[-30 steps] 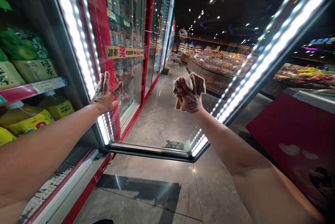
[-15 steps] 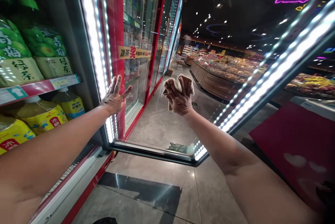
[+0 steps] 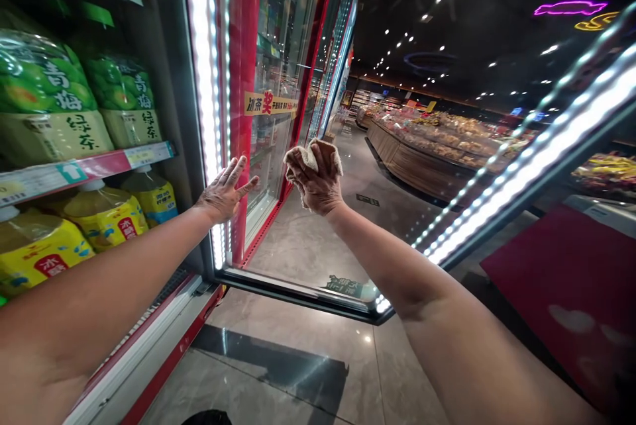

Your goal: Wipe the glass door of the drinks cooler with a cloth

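Observation:
An open glass door with bright LED strips along its sides stands in front of me. Flat against the glass, my right hand presses a folded beige cloth, its edges showing around the fingers. My left hand is spread open with nothing in it, resting at the door's left side by the lit strip. Through the pane a red-framed drinks cooler shows, with a yellow printed strip across it.
At left, a fridge shelf holds green tea bottles above yellow-labelled bottles. Beyond the glass stands a wood-sided produce display. A dark red panelled unit is at right. Grey tiled floor lies below the door.
My right hand has slid left across the glass with the cloth. My left hand stays open near the same spot on the door, and the view has turned slightly left.

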{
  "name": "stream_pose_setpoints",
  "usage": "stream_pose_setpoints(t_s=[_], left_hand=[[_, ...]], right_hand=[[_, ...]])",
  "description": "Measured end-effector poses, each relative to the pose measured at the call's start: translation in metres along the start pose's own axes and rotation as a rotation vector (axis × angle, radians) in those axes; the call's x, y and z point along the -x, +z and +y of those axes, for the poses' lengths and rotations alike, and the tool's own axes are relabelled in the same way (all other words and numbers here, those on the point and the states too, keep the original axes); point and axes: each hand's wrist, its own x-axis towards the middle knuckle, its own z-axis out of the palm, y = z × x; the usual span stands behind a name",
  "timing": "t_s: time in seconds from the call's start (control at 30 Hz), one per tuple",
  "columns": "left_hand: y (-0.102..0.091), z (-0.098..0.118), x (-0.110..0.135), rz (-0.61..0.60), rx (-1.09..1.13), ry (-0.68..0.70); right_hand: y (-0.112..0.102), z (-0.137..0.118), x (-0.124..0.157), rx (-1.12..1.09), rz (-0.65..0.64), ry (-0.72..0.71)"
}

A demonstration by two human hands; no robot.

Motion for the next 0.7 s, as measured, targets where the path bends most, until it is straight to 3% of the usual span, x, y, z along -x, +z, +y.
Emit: stream_pose_setpoints(t_s=[0.1, 0.2, 0.27, 0.33, 0.4, 0.57, 0.7], left_hand=[[-0.014, -0.006, -0.002, 0.003, -0.013, 0.027], [-0.046, -0.018, -0.016, -0.015, -0.039, 0.057], [-0.072, -0.028, -0.031, 0.026, -0.046, 0.036], [-0.095, -0.037, -0.047, 0.15, -0.042, 0.014], [-0.109, -0.043, -0.059, 0.209, -0.062, 0.03], [-0.114, -0.051, -0.069, 0.148, -0.056, 0.047], [-0.113, -0.056, -0.07, 0.139, -0.006, 0.048]], right_hand=[[0.011, -0.011, 0.001, -0.052, -0.079, -0.132], [0.011, -0.016, -0.015, -0.078, -0.12, -0.238], [0.008, -0.02, -0.033, -0.066, -0.079, -0.22], [0.009, -0.028, -0.049, -0.047, -0.024, -0.143], [0.015, -0.04, -0.056, -0.045, -0.027, -0.081], [0.031, -0.062, -0.057, -0.119, -0.213, -0.218], [0.032, -0.066, -0.081, -0.119, -0.164, -0.259]])
